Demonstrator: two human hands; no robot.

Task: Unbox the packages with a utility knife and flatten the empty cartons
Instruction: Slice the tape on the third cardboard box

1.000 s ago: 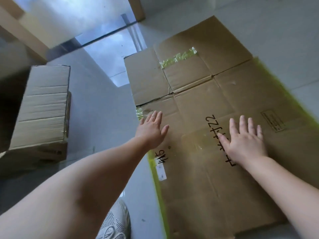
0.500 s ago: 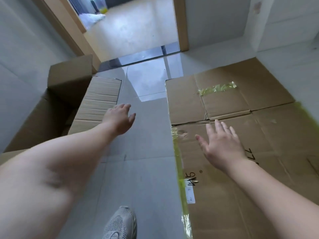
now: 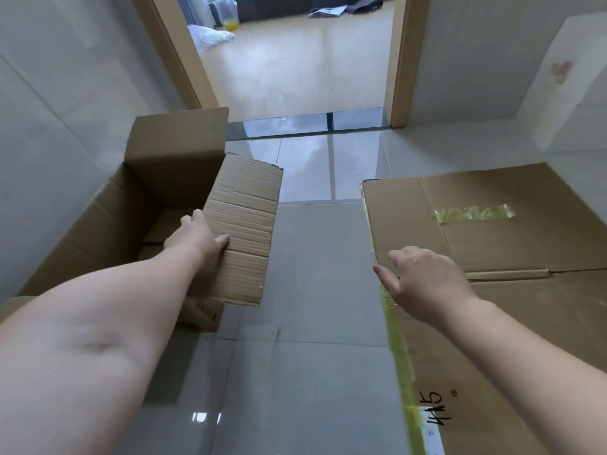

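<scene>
An open brown carton (image 3: pixel 108 218) stands on the floor at the left, its flaps up. My left hand (image 3: pixel 197 238) grips the edge of the carton's right flap (image 3: pixel 244 231), fingers inside, thumb on the outer face. A flattened carton (image 3: pixel 525 244) lies on the floor at the right, with yellow-green tape (image 3: pixel 473 213) on top and along its left edge. Above that left edge hovers my right hand (image 3: pixel 423 280), fingers spread and empty. No utility knife is in view.
Grey glossy floor tiles (image 3: pixel 312 323) separate the two cartons. A doorway (image 3: pixel 302 60) with wooden frame lies ahead, a bottle and a white bag on the floor beyond. A wall runs close along the left of the open carton.
My view swung up and left from the flattened carton. My left hand left it, crossed the tiles and took hold of the open carton's flap. My right hand lifted off the flat cardboard.
</scene>
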